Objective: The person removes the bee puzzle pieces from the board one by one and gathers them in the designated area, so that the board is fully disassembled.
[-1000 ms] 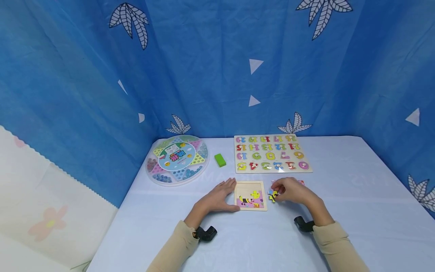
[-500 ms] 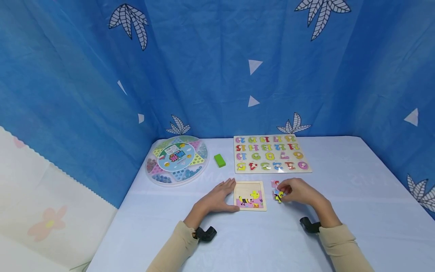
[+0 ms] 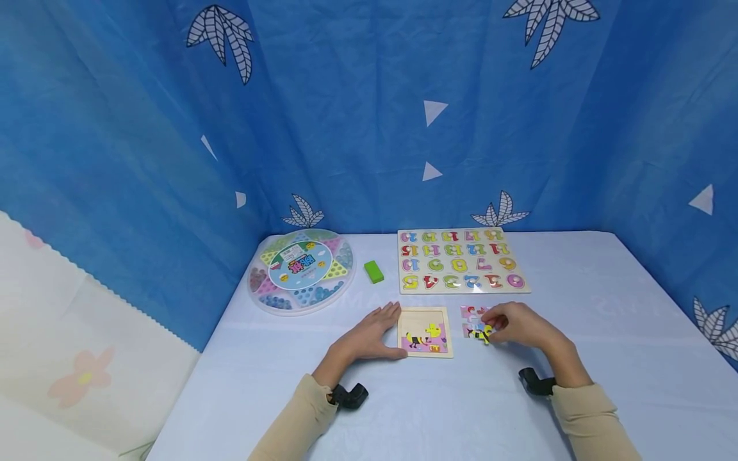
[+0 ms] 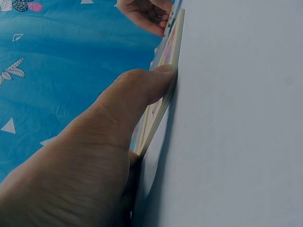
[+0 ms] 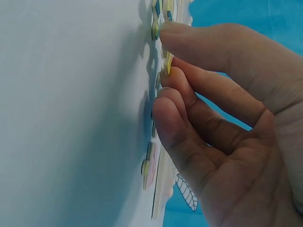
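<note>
A shallow wooden puzzle tray [image 3: 419,314] lies in front of me, its near part filled with a pink, yellow and black bee picture and its far part bare wood. My left hand [image 3: 369,334] rests along the tray's left side, fingers extended towards the far corner. In the left wrist view its thumb [image 4: 158,82] lies on the tray's near edge. To the right, my right hand [image 3: 521,328] pinches a yellow-and-black puzzle piece [image 3: 487,333] between thumb and fingertips, low over the table. Beside it lie loose pink and light-blue puzzle pieces [image 3: 468,312], partly covered by the fingers.
Behind the tray lies a number puzzle board [image 3: 464,261]. A round Chinese checkers set [image 3: 301,272] stands at the back left, with a green block [image 3: 373,272] between them. A blue curtain [image 3: 369,128] hangs behind the white table [image 3: 438,410].
My right hand has shifted right, away from the tray, with the yellow-and-black puzzle piece, showing more of the loose pieces. The left hand and tray have stayed put.
</note>
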Available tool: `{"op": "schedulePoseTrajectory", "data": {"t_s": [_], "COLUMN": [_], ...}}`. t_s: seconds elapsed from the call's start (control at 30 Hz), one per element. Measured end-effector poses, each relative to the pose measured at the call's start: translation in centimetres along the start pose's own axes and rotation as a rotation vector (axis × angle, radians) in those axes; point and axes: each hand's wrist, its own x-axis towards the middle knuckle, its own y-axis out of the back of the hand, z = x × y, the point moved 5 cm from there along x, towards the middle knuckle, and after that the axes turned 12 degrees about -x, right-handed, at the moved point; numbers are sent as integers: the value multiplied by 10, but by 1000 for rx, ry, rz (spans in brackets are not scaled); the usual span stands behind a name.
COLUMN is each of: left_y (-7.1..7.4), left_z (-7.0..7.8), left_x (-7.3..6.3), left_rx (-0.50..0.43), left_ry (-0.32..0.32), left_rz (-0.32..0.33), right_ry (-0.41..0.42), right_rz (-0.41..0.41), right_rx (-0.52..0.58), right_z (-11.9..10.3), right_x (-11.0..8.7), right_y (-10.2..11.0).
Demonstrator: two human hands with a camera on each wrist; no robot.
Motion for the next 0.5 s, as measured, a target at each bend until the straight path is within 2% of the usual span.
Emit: {"op": "schedulePoseTrajectory", "data": {"t_s": [0.5], "left_y": [0], "left_z": [0], "left_x": [0], "left_rx": [-3], "left_ry": [-1], "left_rz": [-9], "right_ry": [-31], "right_rz": [-19], "right_rx": [-8], "right_z": [11], "right_x": [-7], "right_y": [7]}}
